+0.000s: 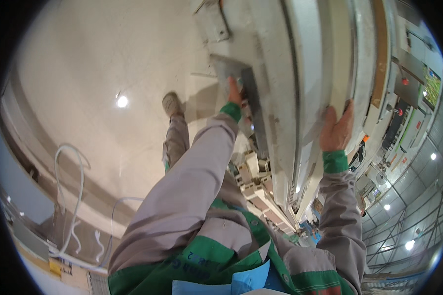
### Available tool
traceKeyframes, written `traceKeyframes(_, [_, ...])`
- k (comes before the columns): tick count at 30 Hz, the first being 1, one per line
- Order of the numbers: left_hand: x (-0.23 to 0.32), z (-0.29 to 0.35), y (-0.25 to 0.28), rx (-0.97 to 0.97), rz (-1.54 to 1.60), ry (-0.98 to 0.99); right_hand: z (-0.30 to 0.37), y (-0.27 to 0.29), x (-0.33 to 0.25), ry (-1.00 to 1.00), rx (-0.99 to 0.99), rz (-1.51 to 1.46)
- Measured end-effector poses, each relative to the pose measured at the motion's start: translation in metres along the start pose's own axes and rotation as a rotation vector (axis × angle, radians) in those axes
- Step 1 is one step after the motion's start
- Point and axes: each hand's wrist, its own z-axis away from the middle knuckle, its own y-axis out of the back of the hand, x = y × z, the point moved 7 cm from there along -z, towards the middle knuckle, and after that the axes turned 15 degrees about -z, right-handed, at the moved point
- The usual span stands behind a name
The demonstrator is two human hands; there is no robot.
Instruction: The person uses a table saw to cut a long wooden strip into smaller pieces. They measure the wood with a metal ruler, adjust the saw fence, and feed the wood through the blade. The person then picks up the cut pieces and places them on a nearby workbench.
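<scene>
My right hand (337, 129) lies over the near end of a long cream strip of board (340, 59), thumb at one edge and fingers at the other. That strip runs lengthwise on a pale grey machine bed (307, 54). Lower down, my left hand (235, 93) reaches to a grey metal plate (227, 65) with a dark edge on the machine's side. One digit points forward; the other fingers are mostly hidden, so its grip is unclear.
Beneath the machine lies a heap of cream and brown offcuts (263, 196). A pale hose (79, 191) loops over the floor at left. A brown strip (380, 49) runs along the machine's far side. Beyond it are benches with red knobs (404, 81).
</scene>
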Motion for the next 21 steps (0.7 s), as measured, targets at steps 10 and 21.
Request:
traceKeyframes(10, [0.007, 0.006, 0.041, 0.389, -0.772, -0.122, -0.007, 0.008, -0.018, -0.033, -0.034, 0.013])
traceKeyframes(21, [0.08, 0.134, 0.31, 0.656, -1.097, -0.154, -0.008, 0.018, -0.016, -0.16, -0.074, -0.193])
